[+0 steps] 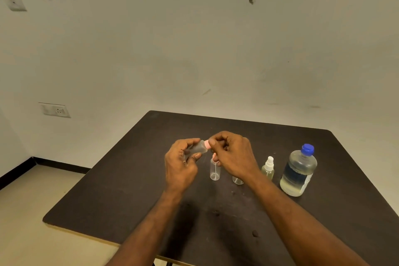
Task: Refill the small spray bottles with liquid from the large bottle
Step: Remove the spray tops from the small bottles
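left hand (180, 164) grips a small bottle (197, 147) tilted sideways, right hand (232, 155) pinches its pink cap (207, 144) above the worktop (129, 201)

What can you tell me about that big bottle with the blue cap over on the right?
The large bottle stands upright on the dark table, at the right end of the row, beside a small spray bottle with a white top. It looks like clear plastic, with a blue screw cap on, a partly dark label and pale yellowish liquid filling most of it. Neither hand touches it.
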